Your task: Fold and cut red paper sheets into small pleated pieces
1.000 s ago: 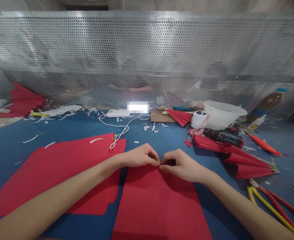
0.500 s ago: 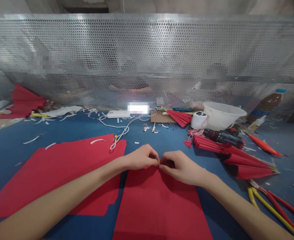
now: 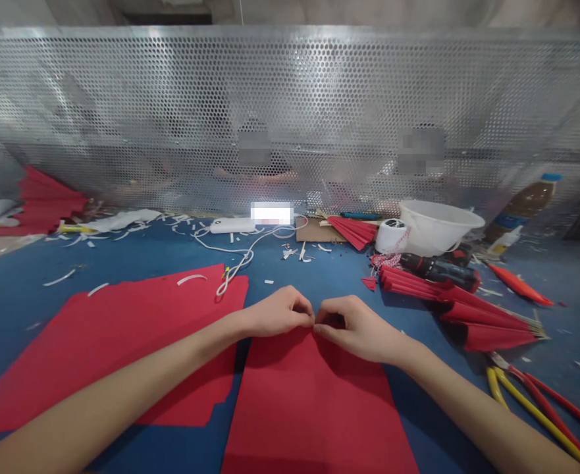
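A long red sheet (image 3: 314, 408), of paper or cloth, lies before me on the blue tabletop (image 3: 161, 253). Side by side at its far edge, both hands pinch the sheet. My left hand (image 3: 284, 312) is closed, thumb against fingers, near the middle of that edge. Almost touching it, my right hand (image 3: 357, 329) is closed in the same kind of pinch. The fingers hide the exact bit of edge between them. Left of this sheet, a stack of red sheets (image 3: 156, 322) lies flat, partly under my left forearm.
Folded red fans (image 3: 487, 316), a cordless drill (image 3: 440, 270), a white tub (image 3: 435, 227), a brown bottle (image 3: 527, 207) and pliers (image 3: 531, 395) lie on the right. A white cable (image 3: 245, 260) runs to the stack. Behind stands a perforated metal screen (image 3: 290, 85).
Both hands stay at the far edge of the sheet, with hardly any movement. The whole view has shifted very slightly.
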{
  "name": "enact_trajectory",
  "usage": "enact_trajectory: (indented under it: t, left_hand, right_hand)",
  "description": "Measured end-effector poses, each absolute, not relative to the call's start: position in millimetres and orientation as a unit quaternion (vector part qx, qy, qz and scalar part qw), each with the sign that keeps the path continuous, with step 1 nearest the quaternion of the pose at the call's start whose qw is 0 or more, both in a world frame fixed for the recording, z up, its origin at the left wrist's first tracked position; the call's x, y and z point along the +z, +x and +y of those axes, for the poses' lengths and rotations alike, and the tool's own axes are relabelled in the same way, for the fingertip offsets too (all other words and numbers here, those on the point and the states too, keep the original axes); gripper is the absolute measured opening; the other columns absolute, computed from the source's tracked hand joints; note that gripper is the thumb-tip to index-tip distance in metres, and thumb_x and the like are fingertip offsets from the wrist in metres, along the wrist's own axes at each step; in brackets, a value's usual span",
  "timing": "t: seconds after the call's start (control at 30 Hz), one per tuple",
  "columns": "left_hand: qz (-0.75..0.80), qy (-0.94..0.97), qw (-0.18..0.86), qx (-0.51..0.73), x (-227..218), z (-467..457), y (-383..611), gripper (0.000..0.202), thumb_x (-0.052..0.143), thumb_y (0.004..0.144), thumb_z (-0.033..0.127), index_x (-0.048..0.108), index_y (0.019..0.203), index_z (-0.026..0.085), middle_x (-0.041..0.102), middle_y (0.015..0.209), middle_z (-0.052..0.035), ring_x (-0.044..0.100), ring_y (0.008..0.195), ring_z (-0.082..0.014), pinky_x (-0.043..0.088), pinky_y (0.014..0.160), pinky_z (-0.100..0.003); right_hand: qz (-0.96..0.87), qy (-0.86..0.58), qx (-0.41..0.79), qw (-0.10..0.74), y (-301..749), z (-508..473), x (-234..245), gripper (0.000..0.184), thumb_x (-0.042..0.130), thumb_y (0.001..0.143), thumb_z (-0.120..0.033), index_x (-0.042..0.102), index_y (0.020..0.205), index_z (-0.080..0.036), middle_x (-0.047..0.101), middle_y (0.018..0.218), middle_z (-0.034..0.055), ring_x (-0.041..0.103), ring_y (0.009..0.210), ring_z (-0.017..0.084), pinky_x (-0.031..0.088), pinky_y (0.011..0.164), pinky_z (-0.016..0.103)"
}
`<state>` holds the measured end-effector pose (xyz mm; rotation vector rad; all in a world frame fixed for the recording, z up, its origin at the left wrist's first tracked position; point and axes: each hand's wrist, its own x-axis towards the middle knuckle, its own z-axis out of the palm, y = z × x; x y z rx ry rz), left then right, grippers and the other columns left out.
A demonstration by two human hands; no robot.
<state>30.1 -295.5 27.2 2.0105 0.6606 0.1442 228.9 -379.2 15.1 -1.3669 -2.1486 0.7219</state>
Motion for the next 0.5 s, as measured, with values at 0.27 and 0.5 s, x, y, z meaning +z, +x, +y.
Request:
enact_trajectory:
  t: [0.27,0.5]
  left_hand:
    - [0.278,0.807,0.513,0.093,15.3,-289.4,30.2,0.015,0.059,0.075,0.023,0.071,0.071,0.015,0.051,0.057,0.0041,0.041,0.054,-0.0107,0.03,0.052,-0.023]
    - [0.335,0.762,0.521,0.19,25.3,-273.8,26.1,0.019,0.067,0.075,0.034,0.073,0.07,0.017,0.06,0.062,0.0016,0.046,0.054,-0.0118,0.031,0.051,-0.024]
  right_hand:
    - [-0.79,-0.508,0.247,0.238,229.6,-378.3,17.9,0.017,0.058,0.094,-0.026,0.067,0.081,-0.019,0.066,0.072,-0.0023,0.055,0.064,0.013,0.036,0.058,0.024]
    - [-0.724,-0.597,0.082,0.336,247.9,-368.7,19.7,0.045,0.066,0.089,-0.044,0.061,0.126,-0.02,0.068,0.121,0.0114,0.062,0.111,0.03,0.047,0.092,0.04]
